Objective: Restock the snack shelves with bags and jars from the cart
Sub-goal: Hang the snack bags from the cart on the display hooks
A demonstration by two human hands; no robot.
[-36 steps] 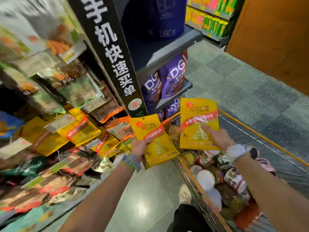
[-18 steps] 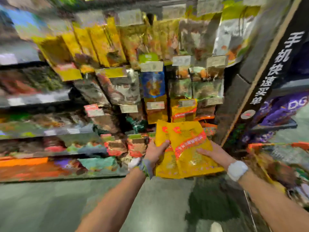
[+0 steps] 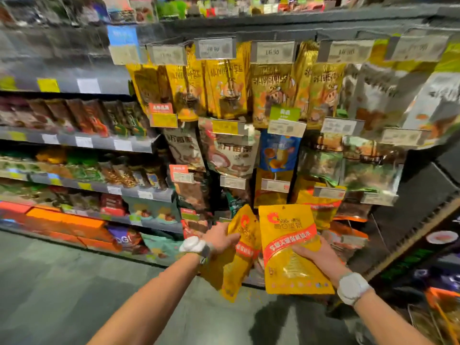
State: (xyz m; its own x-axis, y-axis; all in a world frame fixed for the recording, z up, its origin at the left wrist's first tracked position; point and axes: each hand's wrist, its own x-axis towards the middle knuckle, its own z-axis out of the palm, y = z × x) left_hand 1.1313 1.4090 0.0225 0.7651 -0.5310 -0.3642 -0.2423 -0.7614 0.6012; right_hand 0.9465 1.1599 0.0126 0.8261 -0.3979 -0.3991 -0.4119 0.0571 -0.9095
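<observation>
Head view: both bags are held just below the hanging yellow bags (image 3: 321, 210).
Left hand (image 3: 220, 239): fingers curled round the left bag (image 3: 239, 260), which tilts, down-left of the hanging row.
Right hand (image 3: 316, 255): thumb pinches the right bag (image 3: 288, 247), upright beneath it.
Tip: probably hang one at a time, top hole first.

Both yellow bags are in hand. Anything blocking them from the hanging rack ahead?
Nothing visible. The left grip holds the left bag, the right grip the right bag, both in open air. Matching hung bags lie just beyond the right bag, behind a price tag.
</observation>
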